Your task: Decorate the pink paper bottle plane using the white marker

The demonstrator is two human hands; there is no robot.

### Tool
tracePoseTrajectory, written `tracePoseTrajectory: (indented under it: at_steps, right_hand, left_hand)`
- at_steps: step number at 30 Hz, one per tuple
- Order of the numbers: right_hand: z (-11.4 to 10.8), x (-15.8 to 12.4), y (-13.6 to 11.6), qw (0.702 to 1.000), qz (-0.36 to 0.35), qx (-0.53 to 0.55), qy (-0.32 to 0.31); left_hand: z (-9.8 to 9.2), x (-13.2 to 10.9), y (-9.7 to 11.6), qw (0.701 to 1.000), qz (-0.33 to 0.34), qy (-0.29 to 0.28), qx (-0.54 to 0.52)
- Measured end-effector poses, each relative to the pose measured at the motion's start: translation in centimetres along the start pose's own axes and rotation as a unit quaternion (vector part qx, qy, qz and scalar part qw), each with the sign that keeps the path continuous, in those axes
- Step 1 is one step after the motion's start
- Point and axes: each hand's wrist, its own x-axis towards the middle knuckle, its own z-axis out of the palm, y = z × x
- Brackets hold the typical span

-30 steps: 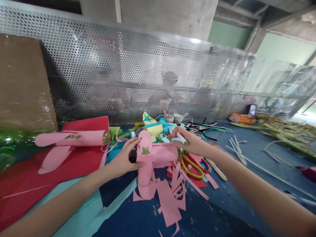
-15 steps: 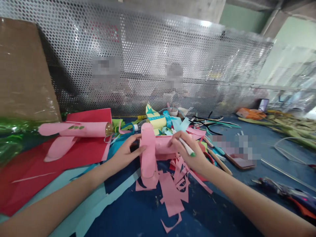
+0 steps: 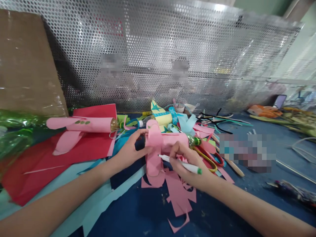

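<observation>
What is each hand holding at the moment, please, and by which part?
The left hand grips the pink paper plane at its wing end; the right hand holds a marker by its middle.

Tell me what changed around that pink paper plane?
The right hand, gripping the marker, came from beyond the pink paper plane to its near side, tip at the wing. The plane was turned, hiding its green star. The left hand kept hold of the plane's end; the second pink plane stayed on the red paper.

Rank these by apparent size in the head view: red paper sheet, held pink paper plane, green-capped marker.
1. red paper sheet
2. pink paper plane
3. marker
No close calls.
</observation>
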Motion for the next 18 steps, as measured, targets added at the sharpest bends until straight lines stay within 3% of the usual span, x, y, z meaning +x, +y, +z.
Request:
tracePoseTrajectory:
  at_steps: [4, 9, 11, 15, 18]
  right_hand:
    - [-0.5, -0.4, 0.8, 0.999, -0.042, 0.011, -0.003]
    - [-0.8, -0.4, 1.0, 0.999, -0.054, 0.006, -0.003]
    - [-0.8, -0.2, 0.8, 0.999, -0.051, -0.010, -0.004]
    - [-0.5, -0.1, 0.5, 0.999, -0.033, -0.030, -0.001]
    - [-0.4, -0.1, 0.6, 1.000, -0.009, -0.019, 0.001]
  left_hand:
    - [0.1, -0.5, 0.4, 0.995, 0.050, 0.036, 0.082]
    - [-0.2, -0.8, 0.5, 0.975, 0.128, -0.011, 0.181]
    - [-0.3, -0.7, 0.5, 0.969, 0.146, -0.002, 0.199]
    - [-0.4, -0.6, 1.0, 0.962, 0.156, 0.040, 0.219]
    - [-0.6, -0.5, 1.7, 0.968, 0.136, 0.037, 0.208]
